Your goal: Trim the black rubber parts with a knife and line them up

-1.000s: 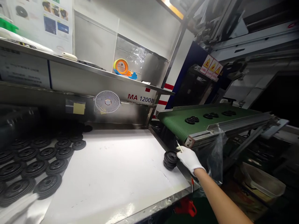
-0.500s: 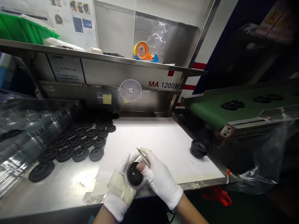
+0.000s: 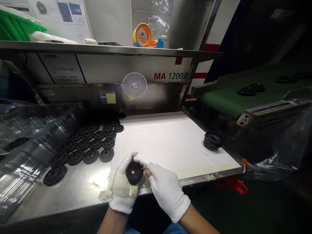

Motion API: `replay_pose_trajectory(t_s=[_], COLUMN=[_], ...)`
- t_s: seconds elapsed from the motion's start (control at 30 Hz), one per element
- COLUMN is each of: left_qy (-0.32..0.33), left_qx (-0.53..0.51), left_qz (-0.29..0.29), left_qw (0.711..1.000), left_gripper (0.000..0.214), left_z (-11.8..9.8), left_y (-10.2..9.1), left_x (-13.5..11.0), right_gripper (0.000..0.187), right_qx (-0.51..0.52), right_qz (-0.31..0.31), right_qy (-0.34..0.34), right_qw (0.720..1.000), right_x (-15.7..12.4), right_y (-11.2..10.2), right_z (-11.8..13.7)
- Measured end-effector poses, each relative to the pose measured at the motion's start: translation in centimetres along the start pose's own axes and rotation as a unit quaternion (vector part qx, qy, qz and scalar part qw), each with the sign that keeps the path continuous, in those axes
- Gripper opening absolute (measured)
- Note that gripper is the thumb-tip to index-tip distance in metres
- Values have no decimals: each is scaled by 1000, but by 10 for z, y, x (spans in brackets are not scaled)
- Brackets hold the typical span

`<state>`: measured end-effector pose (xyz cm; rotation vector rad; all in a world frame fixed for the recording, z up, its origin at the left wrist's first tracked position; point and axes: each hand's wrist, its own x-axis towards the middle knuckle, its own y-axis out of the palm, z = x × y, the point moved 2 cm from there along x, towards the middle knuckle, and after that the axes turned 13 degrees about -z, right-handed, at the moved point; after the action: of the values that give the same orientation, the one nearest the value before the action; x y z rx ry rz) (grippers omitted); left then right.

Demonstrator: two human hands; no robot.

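My left hand (image 3: 124, 183), in a white glove with pale patches, is closed around a round black plastic disc (image 3: 134, 173) with a small hole at its centre. The disc is tilted up, its flat face towards me. My right hand (image 3: 168, 191), gloved in white with the thumb tip bare, pinches a thin pointed knife (image 3: 144, 168) against the disc's right edge. Most of the knife is hidden by the fingers. Both hands are over the front edge of the white sheet (image 3: 156, 139).
Several ridged black discs (image 3: 91, 156) stand in rows on the metal bench at left, beside clear plastic trays (image 3: 48, 143). A stack of discs (image 3: 213, 140) sits at the sheet's right edge. Beyond it runs a green conveyor (image 3: 224, 100) carrying more discs. A shelf (image 3: 109, 48) spans the back.
The disc has turned in my left hand and shifted slightly left. The knife's blade, pointing up before, now meets the disc's edge. My view has tilted down a little.
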<state>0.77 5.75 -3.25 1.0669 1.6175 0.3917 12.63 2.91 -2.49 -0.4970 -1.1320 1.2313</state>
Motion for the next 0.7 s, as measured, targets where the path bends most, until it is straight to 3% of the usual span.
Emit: replay_pose_trajectory(t_s=[0.2,0.5,0.7], left_qy=[47,161,60], left_qx=[-33,-52,41], left_qz=[-12,-37,40], left_qw=[998,985,997], left_gripper=[18,23,43], left_z=[0,4,2], left_y=[-2,-2,-7], left_x=[6,18,11], right_gripper=[19,19,20], right_qx=[-35,20,37], right_qz=[-7,-19,-15], right_qy=[-6,45,48], right_qw=[999,999,998], right_x=[-9,-20,-17], right_y=[7,21,19], right_z=[3,16,4])
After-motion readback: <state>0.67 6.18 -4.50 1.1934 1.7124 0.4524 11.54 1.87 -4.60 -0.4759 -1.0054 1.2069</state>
